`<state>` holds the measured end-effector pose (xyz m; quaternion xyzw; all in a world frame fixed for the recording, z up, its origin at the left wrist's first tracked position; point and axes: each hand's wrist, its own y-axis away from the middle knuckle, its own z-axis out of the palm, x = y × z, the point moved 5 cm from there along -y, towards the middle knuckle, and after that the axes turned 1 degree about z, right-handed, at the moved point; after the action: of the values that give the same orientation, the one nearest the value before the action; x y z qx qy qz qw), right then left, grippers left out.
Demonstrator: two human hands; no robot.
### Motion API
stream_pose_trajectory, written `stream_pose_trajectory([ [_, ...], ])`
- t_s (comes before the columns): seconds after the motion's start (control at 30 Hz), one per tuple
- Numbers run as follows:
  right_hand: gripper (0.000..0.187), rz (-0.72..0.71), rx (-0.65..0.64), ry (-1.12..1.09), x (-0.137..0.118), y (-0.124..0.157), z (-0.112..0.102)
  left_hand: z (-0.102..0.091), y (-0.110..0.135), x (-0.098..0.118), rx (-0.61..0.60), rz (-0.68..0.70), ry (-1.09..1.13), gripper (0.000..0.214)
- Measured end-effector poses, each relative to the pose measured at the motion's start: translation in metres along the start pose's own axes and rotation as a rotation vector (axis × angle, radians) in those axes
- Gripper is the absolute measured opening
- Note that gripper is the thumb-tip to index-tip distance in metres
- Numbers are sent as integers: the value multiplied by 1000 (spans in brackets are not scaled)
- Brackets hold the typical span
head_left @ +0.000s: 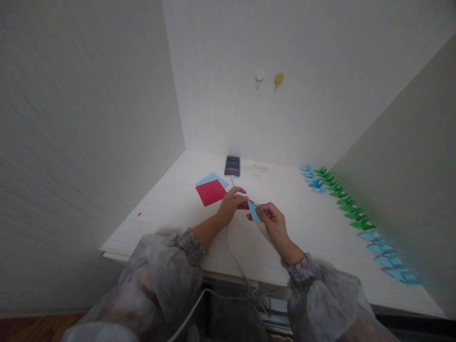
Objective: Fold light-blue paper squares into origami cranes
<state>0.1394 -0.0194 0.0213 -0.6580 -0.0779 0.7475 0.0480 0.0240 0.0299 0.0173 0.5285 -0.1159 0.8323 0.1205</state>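
A small folded piece of light blue paper is held up between both hands over the white table. My left hand pinches its upper left corner, with a ring showing on one finger. On the other side, my right hand grips the paper's right edge between thumb and fingers. Just left of my left hand lies a flat red paper square, partly covering a light blue sheet.
A phone lies near the back wall, with a cable running toward the front edge. Rows of green folded paper figures and blue folded paper figures line the right side. Two hooks, white and yellow, are on the wall.
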Motion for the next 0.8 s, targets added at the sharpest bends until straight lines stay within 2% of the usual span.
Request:
stream_pose_trajectory([
  [0.23,16,13,54,-22,4,-3,-3,2,-1,-2,-6,-65,3,33],
  [0.43,18,4,68,-12,6,-5,-4,5,0,-8,-108,-67,-177,28],
  [0.57,15,-8,34,-13,6,-5,-3,1,-2,-10,-81,-48,-251,25],
  [0.67,16,-17,14,25,6,-6,-4,-2,-2,-9,-52,-54,-239,24],
  [0.8,17,-35,33,57,5,-6,-8,0,0,-11,-83,-119,-172,28],
])
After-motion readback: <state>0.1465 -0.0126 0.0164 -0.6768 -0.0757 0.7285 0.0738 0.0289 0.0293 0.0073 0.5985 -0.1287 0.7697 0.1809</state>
